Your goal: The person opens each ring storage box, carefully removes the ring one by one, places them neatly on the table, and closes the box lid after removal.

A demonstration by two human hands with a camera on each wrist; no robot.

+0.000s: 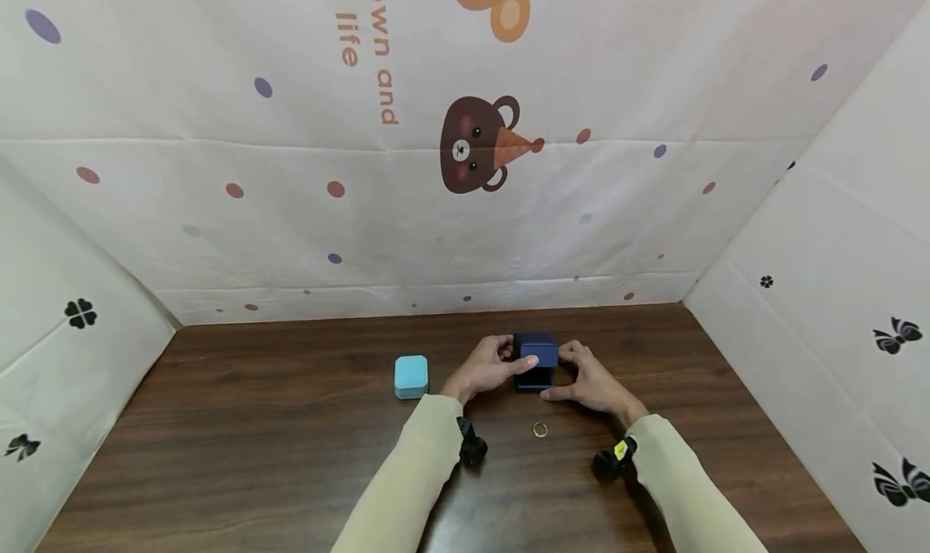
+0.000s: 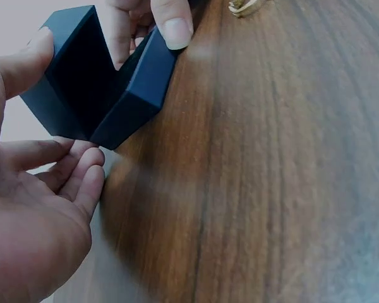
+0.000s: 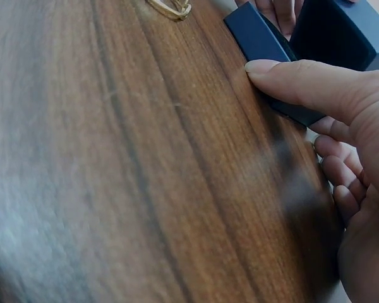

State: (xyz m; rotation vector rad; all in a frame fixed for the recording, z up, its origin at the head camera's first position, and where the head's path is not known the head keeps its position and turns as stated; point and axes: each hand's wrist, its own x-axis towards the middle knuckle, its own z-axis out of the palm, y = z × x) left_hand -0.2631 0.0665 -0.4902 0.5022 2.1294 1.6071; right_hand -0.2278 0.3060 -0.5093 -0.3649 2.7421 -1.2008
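A dark blue ring box (image 1: 538,349) stands on the table with its lid part way up and its black inside showing. My left hand (image 1: 488,367) grips the lid from the left, its thumb (image 2: 31,63) on the lid's face and the fingers behind. From the right, my right hand (image 1: 592,382) holds the base (image 3: 256,35), thumb pressed on the front edge and fingers curled at the side and back. A gold ring (image 1: 540,436) lies on the wood in front of the box, between the two wrists. Neither hand touches it.
A light blue box (image 1: 411,374) with rounded corners sits left of my left hand. The brown wooden table (image 1: 254,440) is bounded by a printed white sheet (image 1: 291,230) at the back and white sheets at both sides.
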